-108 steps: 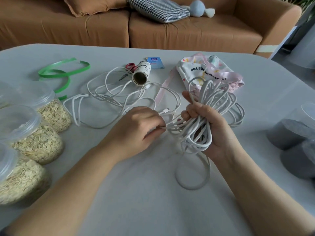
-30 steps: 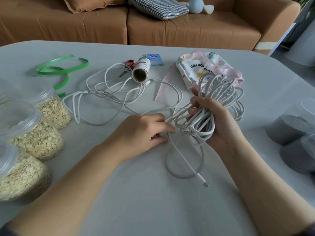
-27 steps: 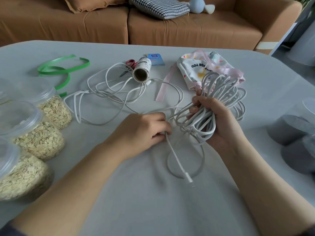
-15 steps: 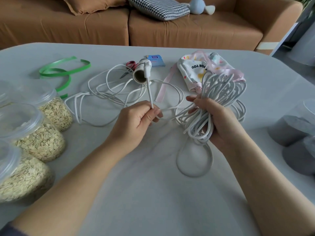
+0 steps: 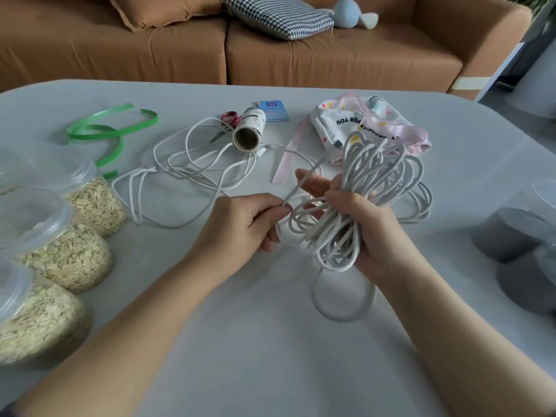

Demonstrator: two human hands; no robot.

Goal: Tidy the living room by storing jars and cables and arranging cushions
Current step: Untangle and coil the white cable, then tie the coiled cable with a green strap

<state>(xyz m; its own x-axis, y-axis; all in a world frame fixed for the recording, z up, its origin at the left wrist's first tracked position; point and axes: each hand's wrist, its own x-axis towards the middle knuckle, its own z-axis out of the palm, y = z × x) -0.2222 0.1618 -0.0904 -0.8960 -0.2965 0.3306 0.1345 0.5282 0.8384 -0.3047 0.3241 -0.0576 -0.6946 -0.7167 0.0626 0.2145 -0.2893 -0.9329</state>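
Note:
My right hand (image 5: 358, 218) grips a thick bundle of coiled white cable (image 5: 376, 176) above the grey table (image 5: 270, 356); one loop hangs down onto the table. My left hand (image 5: 243, 224) pinches the free end of that cable, which points up and to the right toward the bundle. A second loose white cable (image 5: 192, 167) lies tangled on the table behind my left hand. Three clear jars of oats (image 5: 69, 257) stand at the left edge. On the brown sofa (image 5: 346, 55) lie a checked cushion (image 5: 276, 13) and a tan cushion (image 5: 159, 10).
Behind the cables lie a cardboard roll (image 5: 249, 130), red-handled scissors (image 5: 228, 121), a blue packet (image 5: 272, 109), green ribbon (image 5: 108, 130) and a printed fabric pouch (image 5: 367, 124). Grey containers (image 5: 517, 236) stand at the right edge. A blue soft toy (image 5: 349, 9) sits on the sofa.
My left hand drew the cable's free end out from the table, lifted it, and now tilts it right toward the bundle. My right hand has kept hold of the bundle.

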